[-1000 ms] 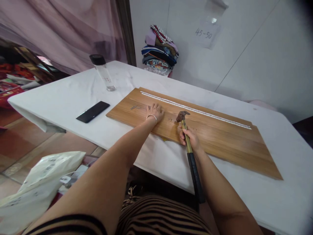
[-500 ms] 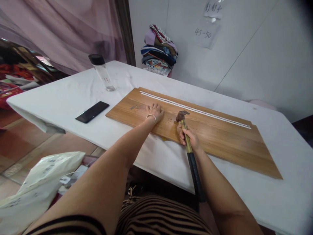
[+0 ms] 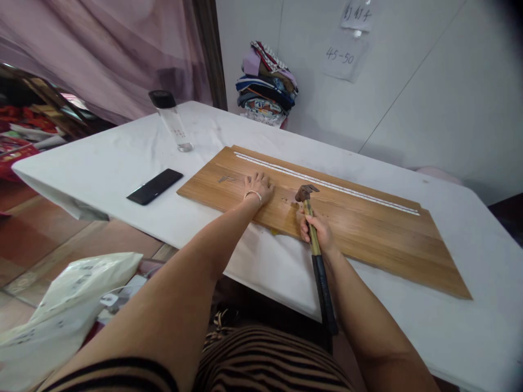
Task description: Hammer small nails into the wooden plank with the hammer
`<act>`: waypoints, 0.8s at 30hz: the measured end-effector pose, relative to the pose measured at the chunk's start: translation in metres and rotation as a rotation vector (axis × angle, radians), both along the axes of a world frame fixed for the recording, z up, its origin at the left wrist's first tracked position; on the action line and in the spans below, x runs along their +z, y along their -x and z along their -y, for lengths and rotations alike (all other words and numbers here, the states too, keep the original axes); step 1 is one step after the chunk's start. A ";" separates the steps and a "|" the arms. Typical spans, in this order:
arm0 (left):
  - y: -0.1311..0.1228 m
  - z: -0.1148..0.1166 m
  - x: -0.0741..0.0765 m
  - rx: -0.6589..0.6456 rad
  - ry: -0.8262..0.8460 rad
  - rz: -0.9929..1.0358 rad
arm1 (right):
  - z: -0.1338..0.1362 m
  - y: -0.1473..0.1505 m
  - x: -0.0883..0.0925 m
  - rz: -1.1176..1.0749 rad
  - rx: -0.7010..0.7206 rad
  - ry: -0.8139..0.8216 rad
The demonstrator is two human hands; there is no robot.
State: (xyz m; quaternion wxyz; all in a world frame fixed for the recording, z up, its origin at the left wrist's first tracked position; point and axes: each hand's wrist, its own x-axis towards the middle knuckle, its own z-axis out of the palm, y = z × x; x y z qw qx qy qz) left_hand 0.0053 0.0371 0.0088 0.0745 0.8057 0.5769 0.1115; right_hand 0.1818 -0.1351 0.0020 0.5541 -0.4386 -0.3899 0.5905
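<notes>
My left hand lies flat on the wooden board, fingers spread, a bracelet at its wrist. My right hand is wrapped round the handle of a claw hammer, close behind the head. The rusty hammer head is over the middle of the board, right of my left hand; I cannot tell if it touches the wood. Several loose nails lie on the board to the left of my left hand. Small dark marks show in the wood between my hands. A white measuring tape runs along the board's far side.
The board lies on a table with a white cloth. Left of it are a black phone and an upright clear bottle with a black lid. Folded clothes are stacked by the wall. A pale bag is below the table's left side.
The hammer has shifted very slightly, its handle end moving a little left and up. My left hand has stayed on the board in the same place.
</notes>
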 end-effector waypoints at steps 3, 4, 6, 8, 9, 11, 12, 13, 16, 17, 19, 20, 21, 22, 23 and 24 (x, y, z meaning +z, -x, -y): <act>0.000 -0.001 -0.002 -0.002 -0.004 0.007 | 0.000 0.000 0.000 0.017 0.020 0.006; 0.000 -0.001 -0.003 -0.003 -0.006 0.008 | 0.000 -0.001 0.000 0.021 0.031 0.007; 0.001 -0.002 -0.004 -0.005 -0.007 0.006 | -0.001 -0.001 -0.001 0.018 0.040 0.007; 0.001 -0.003 -0.004 -0.006 -0.011 0.000 | -0.001 0.000 -0.001 0.007 0.030 0.003; 0.001 -0.003 -0.004 -0.005 -0.014 -0.003 | -0.001 0.000 -0.002 0.003 0.023 0.002; 0.002 -0.003 -0.004 -0.003 -0.015 -0.011 | -0.001 0.001 -0.001 0.000 0.017 0.008; 0.002 -0.002 -0.003 -0.002 -0.014 -0.014 | -0.001 0.001 -0.001 0.002 0.018 0.014; 0.002 -0.002 -0.003 -0.002 -0.013 -0.016 | -0.001 0.002 -0.001 0.005 0.020 0.020; 0.002 0.001 -0.001 0.001 -0.008 -0.017 | -0.001 0.003 0.000 -0.004 0.019 0.023; 0.002 0.001 0.000 0.002 -0.007 -0.017 | 0.000 0.003 0.000 -0.010 0.015 0.020; 0.002 0.001 0.000 0.005 -0.005 -0.017 | 0.000 0.003 0.000 -0.019 0.002 0.013; 0.002 0.001 0.000 0.005 -0.004 -0.016 | 0.000 0.003 0.000 -0.019 -0.001 0.012; 0.002 0.001 0.000 0.005 -0.003 -0.015 | 0.000 0.003 0.000 -0.015 0.000 0.015; 0.002 0.001 0.000 0.005 -0.002 -0.013 | 0.000 0.003 0.000 -0.010 0.007 0.018; 0.002 0.001 0.000 0.004 -0.001 -0.011 | -0.001 0.002 0.000 -0.003 0.017 0.022; 0.002 0.000 0.000 0.003 0.001 -0.010 | -0.001 0.002 0.000 0.004 0.028 0.025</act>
